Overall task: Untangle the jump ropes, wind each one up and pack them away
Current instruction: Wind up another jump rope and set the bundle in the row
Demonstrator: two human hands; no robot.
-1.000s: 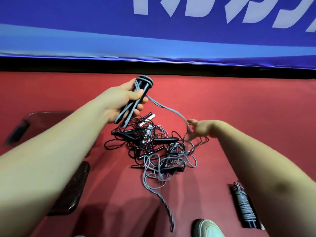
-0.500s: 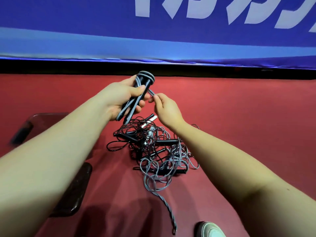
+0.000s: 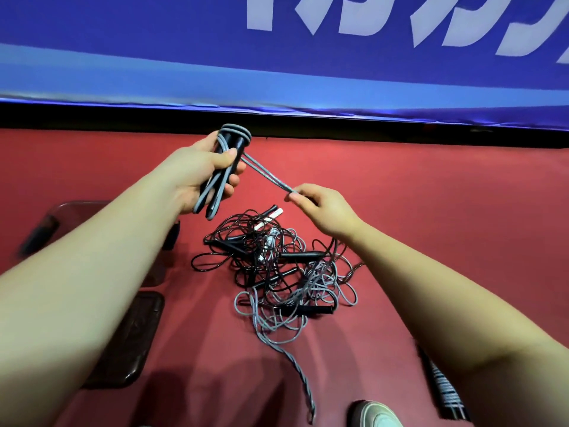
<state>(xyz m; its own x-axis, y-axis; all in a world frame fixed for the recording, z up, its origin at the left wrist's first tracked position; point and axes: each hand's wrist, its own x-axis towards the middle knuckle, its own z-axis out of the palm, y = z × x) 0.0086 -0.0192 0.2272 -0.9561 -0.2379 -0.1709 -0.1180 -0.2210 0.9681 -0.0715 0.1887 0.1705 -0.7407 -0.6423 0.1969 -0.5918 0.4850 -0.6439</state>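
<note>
Grey jump rope (image 3: 235,132), gripped with its handles in the left hand (image 3: 200,171) at 11 o'clock of the floor (image 3: 431,211) tangle (image 3: 277,272), has its strand (image 3: 264,175) pinched taut by the right hand (image 3: 320,208); snug, even turns are advised.

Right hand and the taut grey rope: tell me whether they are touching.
Touching. The head view shows the right hand pinching the taut grey rope between thumb and fingertips; it runs up to the wound bundle the left hand grips.

The light is even and fairly bright. Soft shadows lie on the red floor (image 3: 215,380) at the lower centre. The wide lens bends the blue banner (image 3: 123,41) along the top; the lower left is blurred.
</note>
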